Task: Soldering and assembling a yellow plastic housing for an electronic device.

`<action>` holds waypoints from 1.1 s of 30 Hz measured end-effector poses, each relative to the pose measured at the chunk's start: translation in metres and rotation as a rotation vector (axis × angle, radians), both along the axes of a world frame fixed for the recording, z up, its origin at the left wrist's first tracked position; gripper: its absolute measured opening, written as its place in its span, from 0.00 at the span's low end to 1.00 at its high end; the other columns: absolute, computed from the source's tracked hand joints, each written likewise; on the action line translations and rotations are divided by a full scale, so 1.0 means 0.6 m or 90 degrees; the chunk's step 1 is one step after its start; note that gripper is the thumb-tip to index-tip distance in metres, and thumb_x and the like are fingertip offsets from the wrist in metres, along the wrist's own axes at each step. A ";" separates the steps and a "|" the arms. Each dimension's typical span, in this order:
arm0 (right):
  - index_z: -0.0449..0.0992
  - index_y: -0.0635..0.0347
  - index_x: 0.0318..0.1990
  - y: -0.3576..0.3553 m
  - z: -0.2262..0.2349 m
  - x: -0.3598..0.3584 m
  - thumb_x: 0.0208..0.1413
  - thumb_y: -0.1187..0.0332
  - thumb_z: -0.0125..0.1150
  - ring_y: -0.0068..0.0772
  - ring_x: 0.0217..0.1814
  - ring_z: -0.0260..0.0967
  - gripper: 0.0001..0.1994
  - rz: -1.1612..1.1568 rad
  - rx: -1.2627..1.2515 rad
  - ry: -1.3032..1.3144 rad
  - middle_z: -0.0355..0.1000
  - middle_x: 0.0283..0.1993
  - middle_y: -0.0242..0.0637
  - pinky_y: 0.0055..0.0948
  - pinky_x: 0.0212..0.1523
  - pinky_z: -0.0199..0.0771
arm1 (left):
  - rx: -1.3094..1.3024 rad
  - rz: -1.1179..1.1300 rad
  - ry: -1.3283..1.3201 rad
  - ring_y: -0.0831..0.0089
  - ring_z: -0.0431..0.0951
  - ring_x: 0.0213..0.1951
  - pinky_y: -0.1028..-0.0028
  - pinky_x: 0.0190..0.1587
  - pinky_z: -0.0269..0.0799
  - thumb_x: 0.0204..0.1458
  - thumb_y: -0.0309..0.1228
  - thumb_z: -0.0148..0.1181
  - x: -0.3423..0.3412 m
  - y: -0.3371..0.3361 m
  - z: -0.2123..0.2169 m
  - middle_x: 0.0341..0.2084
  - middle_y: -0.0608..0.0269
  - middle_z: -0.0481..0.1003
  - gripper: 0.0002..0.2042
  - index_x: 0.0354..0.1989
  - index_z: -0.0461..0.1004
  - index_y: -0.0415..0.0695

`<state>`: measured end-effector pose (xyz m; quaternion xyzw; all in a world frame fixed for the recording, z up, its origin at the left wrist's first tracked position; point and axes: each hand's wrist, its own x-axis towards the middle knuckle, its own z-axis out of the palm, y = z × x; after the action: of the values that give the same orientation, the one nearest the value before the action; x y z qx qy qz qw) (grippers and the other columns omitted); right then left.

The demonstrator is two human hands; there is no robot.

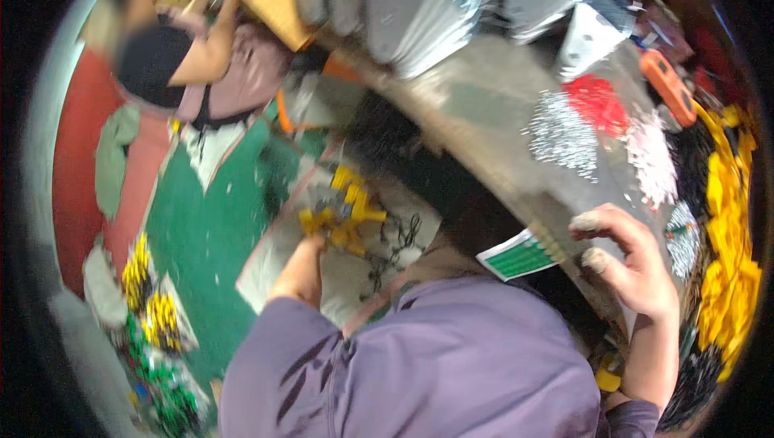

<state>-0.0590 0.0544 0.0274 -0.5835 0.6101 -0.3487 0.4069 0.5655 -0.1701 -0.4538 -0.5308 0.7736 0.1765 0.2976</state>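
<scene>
1. Down over a pale sack (330,289), the left hand (310,250) is reaching to a cluster of yellow pieces (348,216), which is lying just beyond its fingers, touching or nearly so. Its fingertips are merging into the blur, so I cannot tell whether they are gripping any.
2. Right of that hand, thin black cords (409,232) are lying on the same sack.
3. Over the edge of the bench (484,103), the right hand (629,256) is keeping thumb and index finger wide apart in a curve; one green-and-white card (522,256) is sitting to its left.
4. Beyond and beside the right hand, one red pile (597,103), two silver piles (564,133), one pale pink pile (651,160) and one orange device (669,87) are resting on the bench. The yellow pieces are blurring too much to count.
5. Low and forward, the left forearm (298,277) is stretching from a purple sleeve (294,349); the right forearm (649,357) is rising steeply, its hand bending leftward.
6. At upper left, one co-worker (157,63) is holding both arms forward.
</scene>
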 end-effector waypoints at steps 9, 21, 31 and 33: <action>0.74 0.63 0.43 -0.027 -0.004 -0.069 0.55 0.71 0.55 0.36 0.43 0.70 0.09 -0.175 -0.121 0.256 0.71 0.39 0.42 0.31 0.47 0.69 | -0.349 -0.094 0.452 0.45 0.72 0.40 0.55 0.43 0.69 0.51 0.37 0.60 -0.435 -0.029 0.338 0.36 0.44 0.72 0.18 0.45 0.67 0.38; 0.73 0.63 0.38 -0.299 0.058 -0.244 0.48 0.68 0.58 0.51 0.44 0.70 0.11 -0.321 -0.336 0.766 0.71 0.38 0.47 0.42 0.46 0.70 | -0.396 -0.395 1.093 0.52 0.70 0.39 0.62 0.42 0.69 0.40 0.22 0.64 -0.752 0.113 0.654 0.42 0.46 0.66 0.24 0.46 0.60 0.39; 0.69 0.63 0.26 -0.104 0.162 -0.207 0.40 0.73 0.62 0.50 0.34 0.69 0.08 -0.426 -0.616 0.874 0.67 0.29 0.47 0.39 0.35 0.69 | -0.199 -0.351 1.185 0.55 0.67 0.51 0.62 0.56 0.61 0.46 0.25 0.63 -0.859 0.116 0.735 0.47 0.46 0.65 0.29 0.55 0.57 0.35; 0.69 0.64 0.27 -0.055 0.166 -0.178 0.39 0.72 0.62 0.49 0.31 0.68 0.09 -0.389 -0.635 0.856 0.67 0.28 0.47 0.37 0.32 0.69 | -0.081 -0.269 1.258 0.58 0.67 0.52 0.61 0.57 0.61 0.46 0.27 0.65 -0.900 0.130 0.751 0.48 0.47 0.64 0.32 0.57 0.54 0.33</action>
<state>-0.1657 0.0214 0.1272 -0.5857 0.6260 -0.2513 -0.4494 0.0254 -0.0923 -0.0032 -0.0143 0.7595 0.4388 -0.4800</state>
